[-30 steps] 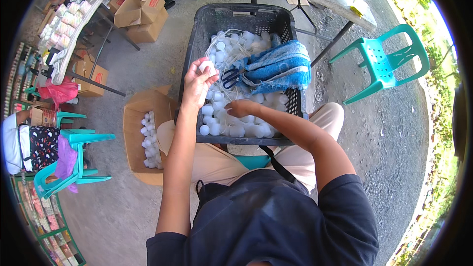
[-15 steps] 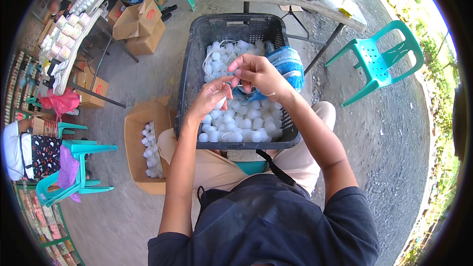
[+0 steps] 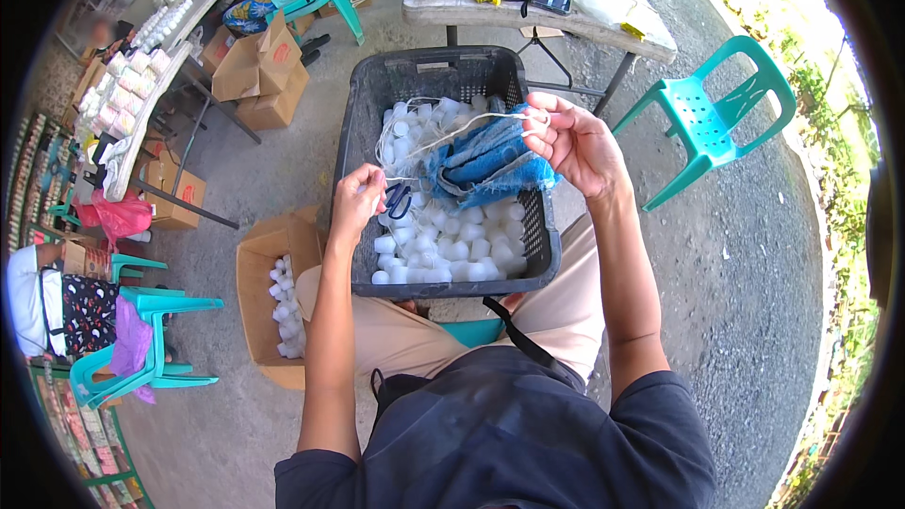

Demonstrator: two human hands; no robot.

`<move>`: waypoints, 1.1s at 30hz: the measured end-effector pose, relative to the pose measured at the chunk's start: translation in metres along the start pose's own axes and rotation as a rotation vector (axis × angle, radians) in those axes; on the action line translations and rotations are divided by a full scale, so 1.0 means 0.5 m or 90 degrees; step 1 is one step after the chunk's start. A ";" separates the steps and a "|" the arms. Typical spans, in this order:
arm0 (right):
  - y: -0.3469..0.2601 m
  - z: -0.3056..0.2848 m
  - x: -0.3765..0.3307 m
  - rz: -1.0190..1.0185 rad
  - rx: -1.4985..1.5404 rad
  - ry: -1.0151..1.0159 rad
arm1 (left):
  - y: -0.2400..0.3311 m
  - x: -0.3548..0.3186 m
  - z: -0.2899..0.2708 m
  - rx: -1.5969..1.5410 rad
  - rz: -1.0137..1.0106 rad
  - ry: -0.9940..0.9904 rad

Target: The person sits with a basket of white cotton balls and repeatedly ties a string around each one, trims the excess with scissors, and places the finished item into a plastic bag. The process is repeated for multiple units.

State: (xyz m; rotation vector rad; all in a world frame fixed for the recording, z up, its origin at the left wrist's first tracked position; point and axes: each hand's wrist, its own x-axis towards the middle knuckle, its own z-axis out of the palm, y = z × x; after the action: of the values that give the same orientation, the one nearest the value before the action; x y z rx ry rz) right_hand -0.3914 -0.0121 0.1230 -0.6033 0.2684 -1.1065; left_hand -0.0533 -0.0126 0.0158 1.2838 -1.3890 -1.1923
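A thin white string [image 3: 451,138] stretches between my two hands above a black plastic crate [image 3: 345,146]. My left hand [image 3: 356,203] is closed on one part of it, over the crate's left side. Higher up at the right, my right hand [image 3: 577,143] pinches the string, and a small loop shows at its fingertips. Beside my left fingers lie dark blue scissor handles [image 3: 399,200]; the blades cannot be made out. Many small white plastic cups [image 3: 443,250] fill the crate, with loose string among them. A blue cloth [image 3: 495,165] is bunched over the crate's right side.
At my left stands a cardboard box [image 3: 255,269] holding more white cups. A table [image 3: 452,9] with small devices and a plastic bag is ahead. A green chair [image 3: 707,123] is at the right. Other people sit by a long table [image 3: 156,94] at the left.
My hands have moved apart, the right one up and to the right, and the string now spans between them. The scissor handles and more of the blue cloth have come into sight.
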 end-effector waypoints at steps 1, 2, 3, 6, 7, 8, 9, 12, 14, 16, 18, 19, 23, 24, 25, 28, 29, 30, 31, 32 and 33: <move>0.002 -0.004 -0.005 -0.020 -0.022 0.018 | -0.006 -0.008 0.003 -0.017 -0.022 -0.014; 0.006 -0.005 -0.011 -0.039 -0.043 0.035 | -0.012 -0.013 0.006 -0.010 -0.032 -0.047; 0.008 -0.005 -0.016 -0.059 -0.065 0.052 | -0.017 -0.019 0.008 0.020 -0.034 -0.079; 0.004 0.004 -0.019 -0.192 -0.234 0.135 | -0.020 -0.044 0.012 0.147 -0.155 -0.096; 0.004 0.004 -0.018 -0.252 -0.323 0.159 | -0.020 -0.051 0.013 0.158 -0.181 -0.115; 0.006 0.008 -0.019 -0.295 -0.400 0.183 | -0.020 -0.057 0.013 0.169 -0.208 -0.134; 0.007 0.012 -0.018 -0.299 -0.437 0.189 | -0.019 -0.059 0.012 0.179 -0.236 -0.152; 0.022 0.021 -0.017 -0.310 -0.546 0.199 | 0.002 -0.079 0.038 0.374 0.016 -0.061; 0.051 0.021 -0.015 -0.273 -0.589 0.188 | 0.062 -0.102 0.077 0.317 0.138 -0.011; 0.091 0.025 -0.010 -0.246 -0.590 0.160 | 0.152 -0.101 0.109 0.072 0.128 -0.040; 0.117 0.038 -0.010 -0.241 -0.573 0.145 | 0.186 -0.093 0.129 0.090 0.176 -0.045; 0.126 0.039 -0.008 -0.244 -0.562 0.134 | 0.196 -0.084 0.136 0.101 0.202 -0.047; 0.139 0.046 -0.013 -0.221 -0.557 0.113 | 0.153 -0.058 0.137 0.188 0.369 0.018; 0.136 0.047 -0.021 -0.205 -0.561 0.107 | 0.153 -0.062 0.144 0.147 0.340 0.020; 0.129 0.049 -0.027 -0.188 -0.563 0.095 | 0.140 -0.058 0.144 0.152 0.317 0.009; 0.091 0.060 -0.039 -0.258 -1.014 0.042 | 0.146 -0.075 0.140 0.279 0.301 0.029; 0.083 0.086 -0.050 -0.314 -1.155 0.054 | 0.152 -0.083 0.139 0.345 0.290 0.024; 0.080 0.107 -0.048 -0.354 -1.182 0.026 | 0.158 -0.086 0.135 0.397 0.292 0.022; 0.083 0.118 -0.047 -0.392 -1.208 0.007 | 0.161 -0.088 0.138 0.447 0.292 0.012; 0.097 0.127 -0.041 -0.359 -1.213 -0.058 | 0.161 -0.088 0.142 0.444 0.285 0.010; 0.116 0.138 -0.033 -0.326 -1.216 -0.124 | 0.160 -0.088 0.147 0.442 0.277 0.007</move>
State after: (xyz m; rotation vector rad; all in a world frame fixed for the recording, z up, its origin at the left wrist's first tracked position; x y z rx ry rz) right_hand -0.3209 0.0429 0.1439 -2.5489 1.0510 -0.9717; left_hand -0.1344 0.0378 0.0837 1.3218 -2.0411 -0.4080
